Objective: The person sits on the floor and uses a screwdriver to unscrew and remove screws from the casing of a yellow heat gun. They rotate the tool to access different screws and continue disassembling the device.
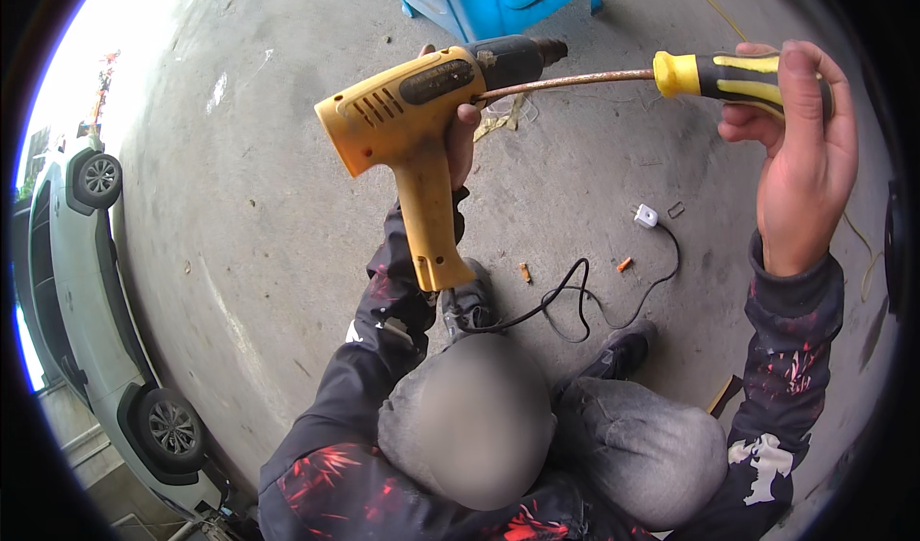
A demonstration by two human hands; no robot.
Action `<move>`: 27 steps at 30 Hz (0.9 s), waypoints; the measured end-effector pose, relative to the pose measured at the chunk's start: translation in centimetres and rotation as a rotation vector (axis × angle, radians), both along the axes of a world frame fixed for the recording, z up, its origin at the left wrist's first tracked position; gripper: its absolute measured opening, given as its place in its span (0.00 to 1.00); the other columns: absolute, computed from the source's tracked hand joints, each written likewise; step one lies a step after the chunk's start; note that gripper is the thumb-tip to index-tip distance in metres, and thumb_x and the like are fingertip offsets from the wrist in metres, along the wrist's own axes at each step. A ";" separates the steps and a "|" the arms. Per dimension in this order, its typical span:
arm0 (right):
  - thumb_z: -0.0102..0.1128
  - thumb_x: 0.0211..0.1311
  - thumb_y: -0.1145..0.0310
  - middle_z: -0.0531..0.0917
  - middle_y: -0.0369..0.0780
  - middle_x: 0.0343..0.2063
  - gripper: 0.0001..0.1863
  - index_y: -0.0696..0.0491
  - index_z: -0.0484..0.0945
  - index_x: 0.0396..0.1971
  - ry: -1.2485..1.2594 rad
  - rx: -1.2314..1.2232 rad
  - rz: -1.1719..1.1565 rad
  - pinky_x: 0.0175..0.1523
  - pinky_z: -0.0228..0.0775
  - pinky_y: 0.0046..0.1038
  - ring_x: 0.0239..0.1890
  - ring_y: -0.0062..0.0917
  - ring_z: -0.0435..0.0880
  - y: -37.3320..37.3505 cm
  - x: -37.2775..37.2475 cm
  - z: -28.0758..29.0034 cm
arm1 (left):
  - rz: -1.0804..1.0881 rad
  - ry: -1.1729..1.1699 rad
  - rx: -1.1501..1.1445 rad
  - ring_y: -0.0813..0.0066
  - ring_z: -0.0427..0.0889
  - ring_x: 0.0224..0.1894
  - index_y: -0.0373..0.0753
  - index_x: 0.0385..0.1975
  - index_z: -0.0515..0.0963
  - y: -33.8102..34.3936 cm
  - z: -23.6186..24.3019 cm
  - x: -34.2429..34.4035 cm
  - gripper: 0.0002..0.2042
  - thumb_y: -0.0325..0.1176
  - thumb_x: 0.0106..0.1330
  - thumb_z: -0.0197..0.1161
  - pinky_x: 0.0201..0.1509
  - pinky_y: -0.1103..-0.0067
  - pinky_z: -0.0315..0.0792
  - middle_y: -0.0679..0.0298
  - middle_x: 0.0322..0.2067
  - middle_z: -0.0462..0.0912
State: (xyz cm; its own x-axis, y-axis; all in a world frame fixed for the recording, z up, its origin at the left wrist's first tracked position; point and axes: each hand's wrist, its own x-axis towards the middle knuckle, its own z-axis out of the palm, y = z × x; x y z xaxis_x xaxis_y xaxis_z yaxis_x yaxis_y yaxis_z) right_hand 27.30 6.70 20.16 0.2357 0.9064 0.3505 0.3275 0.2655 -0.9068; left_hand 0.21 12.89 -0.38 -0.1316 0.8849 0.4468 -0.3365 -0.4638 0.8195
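Observation:
A worn yellow heat gun (418, 158) with a black nozzle end is raised before me, its nozzle toward the right and its handle down. From behind, my left hand (462, 146) grips it, with the thumb and a fingertip showing and the other fingers hidden. My right hand (810, 162) is closed round the yellow-and-black handle of a long screwdriver (677, 73). Its rusty shaft runs leftward to the gun's housing, below the dark grip panel. The tip meets the housing there, perhaps in a screw hole; I cannot see into it.
A black power cord (551, 301) loops over the concrete floor to a white plug (646, 216). Two small orange pieces lie near it. A blue plastic stool (479, 4) stands ahead, and a pale car (81, 282) is on the left.

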 end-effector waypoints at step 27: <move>0.43 0.74 0.60 0.80 0.48 0.45 0.17 0.57 0.67 0.51 -0.163 -0.020 0.155 0.31 0.79 0.20 0.33 0.26 0.84 -5.2 4.0 -1.9 | -0.522 -0.102 -0.787 0.66 0.78 0.48 0.34 0.60 0.64 -5.7 3.5 2.0 0.34 0.60 0.68 0.52 0.52 0.71 0.74 0.56 0.49 0.76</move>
